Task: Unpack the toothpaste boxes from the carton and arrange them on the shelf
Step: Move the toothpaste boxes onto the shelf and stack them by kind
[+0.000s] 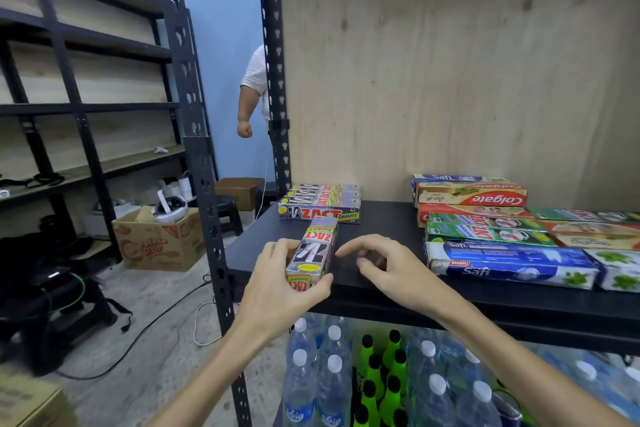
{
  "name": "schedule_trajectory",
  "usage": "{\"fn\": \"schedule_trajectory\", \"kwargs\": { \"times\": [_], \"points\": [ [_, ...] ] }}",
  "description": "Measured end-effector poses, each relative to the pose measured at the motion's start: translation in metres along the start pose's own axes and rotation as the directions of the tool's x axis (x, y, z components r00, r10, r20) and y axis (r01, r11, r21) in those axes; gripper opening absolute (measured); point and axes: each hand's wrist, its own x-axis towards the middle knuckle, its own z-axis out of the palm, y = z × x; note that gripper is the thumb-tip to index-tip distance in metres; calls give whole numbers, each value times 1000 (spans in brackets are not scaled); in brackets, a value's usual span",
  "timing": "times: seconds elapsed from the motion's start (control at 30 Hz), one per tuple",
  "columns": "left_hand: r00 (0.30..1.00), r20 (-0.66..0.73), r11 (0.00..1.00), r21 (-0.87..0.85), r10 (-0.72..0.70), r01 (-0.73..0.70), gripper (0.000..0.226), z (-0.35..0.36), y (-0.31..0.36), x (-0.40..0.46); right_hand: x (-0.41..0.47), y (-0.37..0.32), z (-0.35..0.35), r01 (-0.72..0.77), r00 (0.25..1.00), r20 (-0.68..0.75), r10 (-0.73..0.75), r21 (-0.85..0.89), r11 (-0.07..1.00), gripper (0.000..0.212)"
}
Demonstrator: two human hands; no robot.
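Two hands work at the front lip of the dark shelf in the head view. The left hand grips a silver Zact box near its close end, thumb curled under the end and fingers wrapped on the far left side; the box lies lengthwise, pointing away, its near end overhanging the shelf edge slightly. The right hand hovers just beside the box on its right, fingers loosely bent and spread, holding nothing; whether its fingertips brush the shelf cannot be told.

Behind the held box, a row of Zact boxes lies crosswise at the back left corner, close to the black upright post. Bare shelf lies between that row and the mixed toothpaste boxes stacked well apart on the right, so the middle of the board is open room. Below the shelf stand water bottles. On the floor to the left sits an open cardboard carton, and another person's arm shows behind the post.
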Motion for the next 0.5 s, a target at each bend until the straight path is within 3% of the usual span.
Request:
{"fn": "schedule_trajectory", "kwargs": {
  "times": [0.07, 0.1, 0.2, 0.3, 0.5],
  "points": [
    [995, 99, 998, -68, -9, 16, 51, -13, -6, 3, 4, 3, 1, -43, 996, -73, 41, -19, 999, 29],
    [988, 152, 995, -93, -14, 28, 52, -20, -8, 6, 6, 4, 1, -80, 993, -86, 77, -35, 996, 33],
    [964, 264, 991, -119, -21, 54, 53, -37, -16, 17, 17, 8, -5, -198, 979, -62, 196, -31, 980, 71],
    [958, 281, 986, -133, -55, 95, 49, -48, -19, 24, 26, 11, -9, -228, 973, -36, 227, -16, 974, 89],
    [945, 322, 996, -46, -53, 71, 41, -51, -23, 40, 29, 18, -7, -213, 974, -83, 211, -9, 977, 75]
  ]
}}
